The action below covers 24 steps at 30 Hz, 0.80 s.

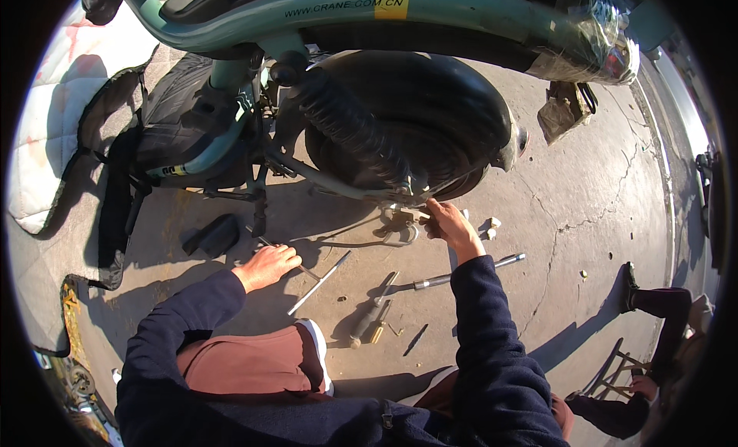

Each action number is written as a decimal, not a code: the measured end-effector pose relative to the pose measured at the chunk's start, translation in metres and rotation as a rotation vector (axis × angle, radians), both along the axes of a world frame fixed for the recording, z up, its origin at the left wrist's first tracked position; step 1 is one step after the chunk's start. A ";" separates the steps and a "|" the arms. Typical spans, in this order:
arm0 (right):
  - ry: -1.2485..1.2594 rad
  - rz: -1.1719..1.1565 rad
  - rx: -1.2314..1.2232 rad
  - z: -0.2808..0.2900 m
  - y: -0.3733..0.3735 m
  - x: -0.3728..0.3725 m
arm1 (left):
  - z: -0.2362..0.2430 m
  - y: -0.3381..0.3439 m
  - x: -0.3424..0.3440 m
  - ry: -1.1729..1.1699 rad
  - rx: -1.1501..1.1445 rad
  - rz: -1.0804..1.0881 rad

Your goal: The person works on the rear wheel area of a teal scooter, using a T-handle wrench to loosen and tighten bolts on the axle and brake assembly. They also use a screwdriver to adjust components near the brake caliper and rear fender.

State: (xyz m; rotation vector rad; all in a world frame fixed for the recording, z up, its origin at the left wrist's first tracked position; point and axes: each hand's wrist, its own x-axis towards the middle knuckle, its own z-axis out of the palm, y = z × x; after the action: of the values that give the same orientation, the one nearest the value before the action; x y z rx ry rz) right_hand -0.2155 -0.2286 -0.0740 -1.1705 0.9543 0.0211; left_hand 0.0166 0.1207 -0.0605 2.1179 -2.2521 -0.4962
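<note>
My left hand (267, 266) is closed round the shaft of a metal T-handle wrench (309, 272), low above the pavement. Its crossbar sticks out on the right of the hand. Up at the hub of a scooter's rear wheel (407, 124), my right hand (453, 225) has its fingers bent together by the axle end. What they pinch, if anything, is hidden. Just left of those fingers is a metal bracket (400, 224) at the hub. Above the axle leans the black shock absorber (350, 128), and the green scooter frame (307, 20) spans the top.
On the pavement between my arms lie a long metal bar (469, 271), a screwdriver (369, 318), a yellow-handled tool (378, 330) and a thin black stick (417, 339). A black block (212, 235) sits left, white chunks (490, 230) right. Another person (653, 370) is at far right.
</note>
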 end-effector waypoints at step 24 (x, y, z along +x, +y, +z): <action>-0.232 -0.173 0.182 -0.011 -0.002 -0.004 | 0.005 -0.013 -0.019 0.030 0.010 -0.104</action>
State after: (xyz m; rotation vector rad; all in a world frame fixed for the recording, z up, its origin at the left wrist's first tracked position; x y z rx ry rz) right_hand -0.2194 -0.2310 -0.0855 -0.8984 0.8264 -0.1600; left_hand -0.0019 0.1079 -0.0551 1.9906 -2.3573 -0.5395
